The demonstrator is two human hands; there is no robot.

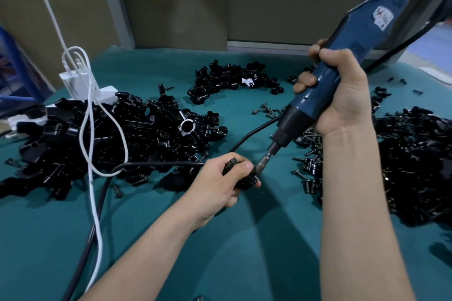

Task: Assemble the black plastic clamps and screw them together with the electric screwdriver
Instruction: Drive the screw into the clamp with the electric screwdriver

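My left hand [221, 181] grips a small black plastic clamp [247, 182] just above the green table. My right hand [342, 93] is wrapped round the blue electric screwdriver [352, 61], which tilts down to the left. Its metal bit [264, 160] touches the clamp beside my left thumb. The screw under the bit is hidden.
A big heap of black clamp parts [117, 134] lies on the left, a smaller heap [232, 80] at the back, another heap [415, 159] on the right. Loose screws [267, 110] are scattered mid-table. A white power strip [80, 88], a white cable [94, 178] and a black cord [156, 165] cross the green mat [220, 252].
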